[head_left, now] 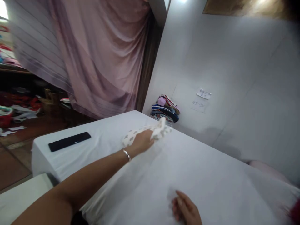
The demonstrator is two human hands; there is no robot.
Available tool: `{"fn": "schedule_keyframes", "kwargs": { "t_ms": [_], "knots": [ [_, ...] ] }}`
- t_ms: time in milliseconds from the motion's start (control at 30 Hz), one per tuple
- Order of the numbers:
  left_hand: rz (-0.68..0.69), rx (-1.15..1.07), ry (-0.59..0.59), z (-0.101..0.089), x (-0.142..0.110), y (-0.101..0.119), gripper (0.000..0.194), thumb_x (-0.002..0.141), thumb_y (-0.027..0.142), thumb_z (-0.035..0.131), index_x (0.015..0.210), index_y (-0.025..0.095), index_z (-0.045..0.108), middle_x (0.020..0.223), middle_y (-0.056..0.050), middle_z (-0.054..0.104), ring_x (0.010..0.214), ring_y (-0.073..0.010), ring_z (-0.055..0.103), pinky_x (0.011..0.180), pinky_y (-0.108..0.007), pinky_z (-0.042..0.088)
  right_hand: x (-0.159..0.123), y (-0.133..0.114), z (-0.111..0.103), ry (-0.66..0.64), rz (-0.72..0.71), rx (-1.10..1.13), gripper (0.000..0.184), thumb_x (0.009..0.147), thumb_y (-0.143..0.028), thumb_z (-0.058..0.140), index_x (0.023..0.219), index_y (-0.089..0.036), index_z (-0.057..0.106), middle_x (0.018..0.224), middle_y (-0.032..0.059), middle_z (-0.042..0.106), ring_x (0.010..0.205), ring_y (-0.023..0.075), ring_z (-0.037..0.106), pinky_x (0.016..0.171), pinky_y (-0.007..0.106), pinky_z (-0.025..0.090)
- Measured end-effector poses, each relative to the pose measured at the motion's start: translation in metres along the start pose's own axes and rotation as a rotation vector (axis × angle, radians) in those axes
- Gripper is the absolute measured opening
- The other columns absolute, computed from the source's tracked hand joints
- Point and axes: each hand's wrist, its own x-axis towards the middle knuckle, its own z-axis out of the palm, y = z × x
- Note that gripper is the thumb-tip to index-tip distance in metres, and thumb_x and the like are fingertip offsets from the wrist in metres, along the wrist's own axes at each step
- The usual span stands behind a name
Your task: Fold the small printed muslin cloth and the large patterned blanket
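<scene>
A white cloth with a grey-brown spotted print (161, 129) lies bunched near the far edge of the white-covered table (187, 162). My left hand (143, 142), with a silver bracelet at the wrist, is closed on that cloth. Part of the fabric sticks up past my fingers, blurred by motion. Low in the view, my right hand (186, 207) hovers over the white cover. Its fingers are loosely curled with a gap showing between them, and nothing is visible in them. Slight blur softens its fingertips.
A black phone-like slab (69, 141) lies on the table's left part. Behind the far edge rises a stack of folded fabrics (165, 109) against the wall. Pink curtains (105, 56) hang at the back left. A pale seat-like surface (25, 193) stands at lower left.
</scene>
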Motion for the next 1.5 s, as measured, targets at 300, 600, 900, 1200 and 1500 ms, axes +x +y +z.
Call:
{"fn": "schedule_keyframes", "kwargs": {
  "t_ms": [300, 600, 900, 1200, 1500],
  "knots": [
    [0.511, -0.423, -0.365, 0.081, -0.137, 0.11, 0.015, 0.08, 0.039, 0.053, 0.088, 0.027, 0.057, 0.093, -0.004, 0.061, 0.088, -0.0235, 0.054, 0.076, -0.037, 0.043, -0.01, -0.062, -0.036, 0.106, 0.014, 0.462, 0.055, 0.077, -0.063, 0.049, 0.111, -0.021, 0.062, 0.112, 0.0074, 0.065, 0.104, 0.024, 0.059, 0.086, 0.04, 0.048],
    [0.387, -0.482, -0.309, 0.09, -0.115, 0.171, 0.035, 0.074, 0.034, 0.056, 0.107, 0.026, 0.059, 0.106, -0.009, 0.061, 0.095, -0.0294, 0.055, 0.078, -0.043, 0.043, -0.012, -0.061, -0.031, 0.027, -0.075, 0.348, 0.048, 0.084, -0.053, 0.045, 0.114, -0.02, 0.06, 0.107, 0.0018, 0.067, 0.099, 0.019, 0.062, 0.08, 0.033, 0.051],
    [-0.29, -0.984, 0.091, 0.06, -0.018, 0.103, 0.033, 0.08, 0.04, 0.048, 0.098, 0.015, 0.06, 0.093, -0.005, 0.067, 0.087, -0.0199, 0.06, 0.079, -0.032, 0.05, -0.01, -0.07, -0.047, 0.235, -0.152, 0.501, 0.042, 0.079, -0.043, 0.06, 0.111, -0.017, 0.06, 0.104, 0.0054, 0.068, 0.102, 0.0212, 0.061, 0.088, 0.036, 0.05],
    [-1.082, -1.614, 0.146, 0.076, -0.08, 0.034, 0.024, 0.082, 0.014, 0.053, 0.106, 0.017, 0.054, 0.104, -0.007, 0.064, 0.079, -0.0133, 0.064, 0.068, -0.024, 0.055, -0.014, -0.068, -0.048, 0.36, -0.204, 0.552, 0.043, 0.074, -0.027, 0.067, 0.116, -0.022, 0.058, 0.112, 0.0014, 0.065, 0.107, 0.0205, 0.059, 0.088, 0.035, 0.051],
    [-0.93, -1.242, -0.469, 0.049, -0.115, 0.029, 0.029, 0.079, 0.041, 0.061, 0.071, 0.013, 0.059, 0.063, -0.006, 0.064, 0.055, -0.0143, 0.061, 0.049, -0.022, 0.047, -0.024, -0.082, -0.083, 0.652, -0.437, 0.036, 0.039, 0.076, -0.038, 0.059, 0.111, -0.018, 0.061, 0.101, 0.0056, 0.068, 0.099, 0.0255, 0.062, 0.083, 0.04, 0.053]
  ]
}}
